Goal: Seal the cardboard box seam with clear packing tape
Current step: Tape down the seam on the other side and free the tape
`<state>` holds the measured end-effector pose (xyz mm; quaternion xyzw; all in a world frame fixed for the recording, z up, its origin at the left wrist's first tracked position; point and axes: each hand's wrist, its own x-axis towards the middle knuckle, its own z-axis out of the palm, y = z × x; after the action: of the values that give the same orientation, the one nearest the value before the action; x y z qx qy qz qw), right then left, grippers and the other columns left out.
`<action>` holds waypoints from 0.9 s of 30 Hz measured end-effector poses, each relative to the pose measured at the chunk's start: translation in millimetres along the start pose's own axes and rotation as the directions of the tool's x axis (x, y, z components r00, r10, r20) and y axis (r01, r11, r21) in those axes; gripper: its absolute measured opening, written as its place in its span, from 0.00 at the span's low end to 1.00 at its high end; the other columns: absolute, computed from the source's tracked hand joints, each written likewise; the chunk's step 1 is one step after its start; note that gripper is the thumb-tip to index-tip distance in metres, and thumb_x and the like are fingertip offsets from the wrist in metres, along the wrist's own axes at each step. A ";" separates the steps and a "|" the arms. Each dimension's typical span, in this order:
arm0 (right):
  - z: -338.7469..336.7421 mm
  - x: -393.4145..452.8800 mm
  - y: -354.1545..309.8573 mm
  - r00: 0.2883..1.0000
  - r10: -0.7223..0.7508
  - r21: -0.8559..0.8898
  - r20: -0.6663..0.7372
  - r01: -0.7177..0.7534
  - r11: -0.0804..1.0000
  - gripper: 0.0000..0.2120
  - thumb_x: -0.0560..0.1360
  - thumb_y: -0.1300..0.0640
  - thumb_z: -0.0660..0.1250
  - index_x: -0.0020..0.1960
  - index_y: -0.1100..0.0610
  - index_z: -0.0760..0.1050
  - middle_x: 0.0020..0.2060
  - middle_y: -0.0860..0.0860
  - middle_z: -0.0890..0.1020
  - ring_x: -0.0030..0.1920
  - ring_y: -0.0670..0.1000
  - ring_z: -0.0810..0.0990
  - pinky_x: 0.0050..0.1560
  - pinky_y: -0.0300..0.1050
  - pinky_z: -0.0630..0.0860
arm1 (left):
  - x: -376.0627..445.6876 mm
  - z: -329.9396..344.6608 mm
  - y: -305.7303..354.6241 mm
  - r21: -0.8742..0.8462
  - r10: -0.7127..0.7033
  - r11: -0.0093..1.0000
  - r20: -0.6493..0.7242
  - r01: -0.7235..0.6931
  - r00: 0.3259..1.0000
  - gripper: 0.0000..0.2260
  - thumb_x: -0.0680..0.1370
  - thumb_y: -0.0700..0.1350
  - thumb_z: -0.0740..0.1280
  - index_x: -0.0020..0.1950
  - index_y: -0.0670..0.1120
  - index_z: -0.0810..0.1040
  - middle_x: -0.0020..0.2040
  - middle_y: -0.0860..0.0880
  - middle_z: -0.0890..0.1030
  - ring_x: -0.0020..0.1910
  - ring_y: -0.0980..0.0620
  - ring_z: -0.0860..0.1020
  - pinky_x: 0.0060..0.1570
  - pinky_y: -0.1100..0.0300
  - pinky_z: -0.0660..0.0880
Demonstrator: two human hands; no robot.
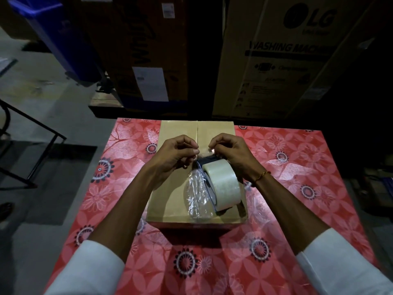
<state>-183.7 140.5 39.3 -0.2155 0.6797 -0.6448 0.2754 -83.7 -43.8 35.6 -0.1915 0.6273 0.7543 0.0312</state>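
At frame centre, the cardboard box (176, 188) sits on the floral tablecloth (297, 167), its seam (197, 130) untaped at the far end. Your left hand (174, 154) and right hand (229, 152) each pinch the tape's free end above the clear tape roll (221, 186). Crumpled film (196, 192) suggests the tape may fold onto itself; keep it taut.

The room is dim. The counter (297, 167) wears a red floral cover. Beyond the grip stand tall cardboard cartons: a washing machine carton (287, 56) to its far right, a darker carton (146, 50) straight beyond. A blue bin (55, 35) leans far left. Grey floor (42, 107) and a black metal frame (32, 145) lie left.
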 end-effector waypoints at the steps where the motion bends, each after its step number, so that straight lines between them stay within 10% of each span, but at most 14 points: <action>1: 0.0 0.2 0.1 1.000 0.002 0.001 -0.001 -0.002 1.000 0.10 0.76 0.74 0.62 0.45 0.64 0.80 0.39 0.57 0.81 0.41 0.55 0.74 0.40 0.43 0.71 | 0.7 -0.7 0.1 0.000 -0.001 1.000 0.004 0.001 1.000 0.08 0.75 0.33 0.72 0.44 0.45 0.82 0.37 0.46 0.83 0.32 0.53 0.78 0.37 0.55 0.72; 12: -0.5 0.5 0.3 0.999 0.037 -0.009 -0.002 -0.037 0.999 0.13 0.77 0.74 0.60 0.44 0.63 0.80 0.40 0.56 0.81 0.43 0.56 0.74 0.45 0.53 0.71 | 11.2 -8.6 2.5 0.015 -0.038 0.999 0.069 0.037 0.997 0.10 0.76 0.28 0.69 0.43 0.42 0.83 0.37 0.42 0.82 0.32 0.50 0.79 0.40 0.52 0.76; 19: 0.1 3.0 -2.0 0.999 0.044 -0.121 0.026 -0.041 0.992 0.12 0.79 0.72 0.59 0.48 0.65 0.80 0.42 0.54 0.81 0.39 0.45 0.77 0.39 0.33 0.75 | 15.0 -8.0 2.7 0.059 -0.063 0.996 0.047 0.061 0.997 0.09 0.76 0.29 0.70 0.44 0.42 0.84 0.39 0.44 0.83 0.36 0.50 0.80 0.44 0.55 0.78; 27: -4.0 9.2 5.4 0.995 0.099 0.002 -0.017 -0.099 0.995 0.17 0.78 0.73 0.56 0.44 0.62 0.83 0.44 0.57 0.82 0.43 0.56 0.75 0.46 0.49 0.73 | 15.3 -7.3 4.6 0.057 -0.075 0.996 0.038 0.073 0.996 0.06 0.76 0.29 0.70 0.47 0.38 0.83 0.40 0.43 0.83 0.37 0.51 0.81 0.43 0.59 0.81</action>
<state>-192.9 138.0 33.1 -0.1758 0.6915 -0.6326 0.3011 -97.3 -54.7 33.9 -0.1985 0.6397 0.7385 0.0770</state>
